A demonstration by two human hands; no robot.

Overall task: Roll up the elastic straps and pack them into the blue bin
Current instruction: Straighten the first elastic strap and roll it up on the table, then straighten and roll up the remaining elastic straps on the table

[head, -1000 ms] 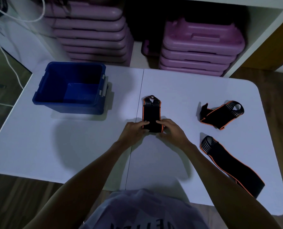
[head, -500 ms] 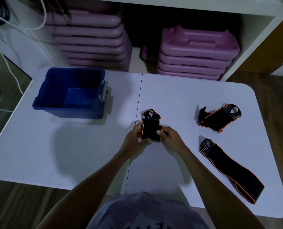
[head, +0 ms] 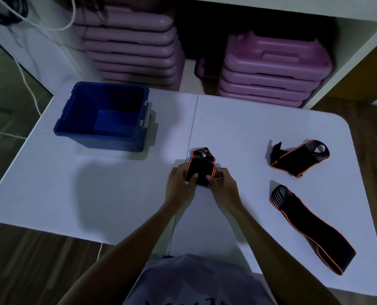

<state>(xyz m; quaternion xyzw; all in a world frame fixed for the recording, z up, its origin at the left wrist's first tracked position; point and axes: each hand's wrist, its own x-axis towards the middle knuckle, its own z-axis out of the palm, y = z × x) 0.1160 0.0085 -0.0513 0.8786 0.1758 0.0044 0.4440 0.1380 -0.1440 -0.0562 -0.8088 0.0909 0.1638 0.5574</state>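
Both hands pinch the half-rolled strap point(head: 201, 170) at table point(head: 117, 194) centre: left hand point(head: 179, 183) & right hand point(head: 221, 183) on its ends. Unrolled tail points toward far edge; blue bin point(head: 104, 137) lies far-left, nearer left hand.

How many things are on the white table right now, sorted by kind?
Black elastic straps with orange edging: 3 (one being rolled between the left hand and right hand, one folded, one lying flat)
Blue bin: 1, nothing in it
Total: 4 things on the table
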